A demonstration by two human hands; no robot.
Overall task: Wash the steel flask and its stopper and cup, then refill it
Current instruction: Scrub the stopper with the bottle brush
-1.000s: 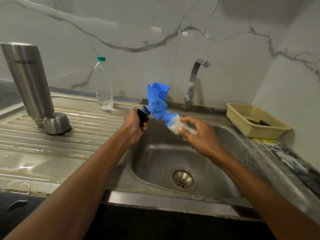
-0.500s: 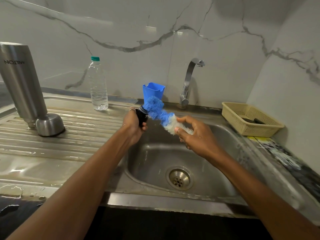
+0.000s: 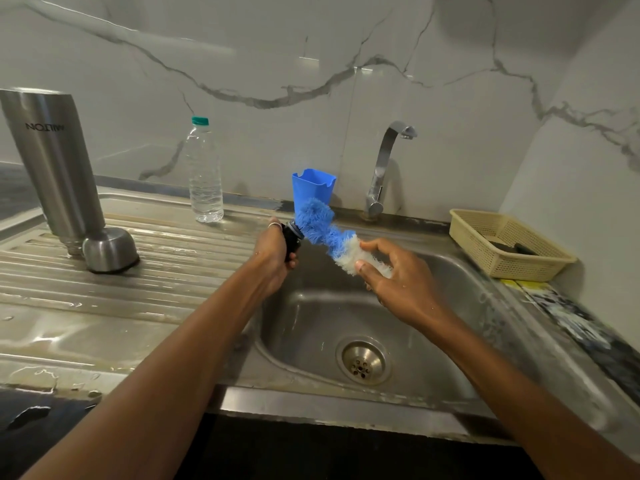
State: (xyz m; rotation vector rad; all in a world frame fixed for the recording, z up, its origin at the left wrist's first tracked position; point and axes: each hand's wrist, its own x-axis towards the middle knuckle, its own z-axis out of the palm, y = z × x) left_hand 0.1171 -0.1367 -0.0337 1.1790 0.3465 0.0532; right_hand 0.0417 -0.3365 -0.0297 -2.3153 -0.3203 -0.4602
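Gripped the black stopper (image 3: 292, 240) in the left hand (image 3: 273, 256), over the sink (image 3: 450, 327) edge. Pinched the brush (image 3: 322, 226) by its white end in the right hand (image 3: 398, 282), blue bristles apparently touching the stopper top. Judged best to turn the stopper slowly against them. Saw flask (image 3: 52, 161) and cup (image 3: 109, 249) inverted on the table (image 3: 156, 282).

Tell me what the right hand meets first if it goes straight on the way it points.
Probably the black stopper held in the left hand: the right hand points up-left along the brush it grips, whose blue head lies against the stopper. Depth is unclear from one view.
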